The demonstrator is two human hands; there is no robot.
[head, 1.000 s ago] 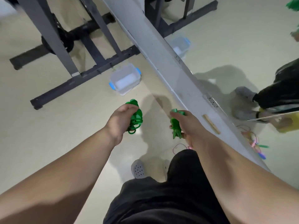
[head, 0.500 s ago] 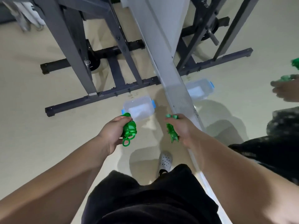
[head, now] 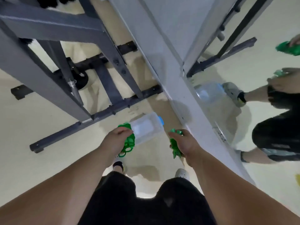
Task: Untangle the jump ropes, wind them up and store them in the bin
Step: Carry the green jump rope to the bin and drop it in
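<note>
1. Winding looks done: the left hand (head: 116,141) grips a coiled green jump rope (head: 129,142), and the right hand (head: 186,143) grips a second green bundle (head: 175,147)
2. Storing is left: both are held above the clear bin (head: 149,127) on the floor, neither dropped in yet

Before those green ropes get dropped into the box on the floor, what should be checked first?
1. The left hand grips a wound green rope: ok.
2. The right hand grips the second rope: ok.
3. The bin stands in plain view ahead: ok.
4. Lid off the bin: cannot tell.
5. Both ropes above the bin: not ok; the second rope hangs beside it.
6. Windings tight: not ok; loops dangle under the green rope.
</note>
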